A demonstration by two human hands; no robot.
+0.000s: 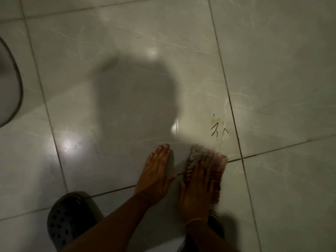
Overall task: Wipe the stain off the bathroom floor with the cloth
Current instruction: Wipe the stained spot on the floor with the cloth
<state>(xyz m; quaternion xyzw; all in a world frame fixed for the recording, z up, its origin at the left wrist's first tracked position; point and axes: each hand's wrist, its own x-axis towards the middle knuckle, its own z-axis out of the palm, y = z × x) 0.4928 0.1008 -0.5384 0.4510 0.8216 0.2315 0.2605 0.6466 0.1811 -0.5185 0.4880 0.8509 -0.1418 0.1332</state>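
Right hand lies flat on the striped cloth, fingers extended, pressing it to the tiled floor over a grout line. Black scribbled stain sits just beyond the cloth, apart from it. Left hand rests beside it, fingers released, palm down. Dark perforated shoe at lower left.

Pale marble-veined tiled floor with dark grout lines. Landmark: dark scribbled stain. Just below it, a striped cloth lies flat under the right hand; the left hand rests palm-down beside it. Dark perforated clog further below-left.
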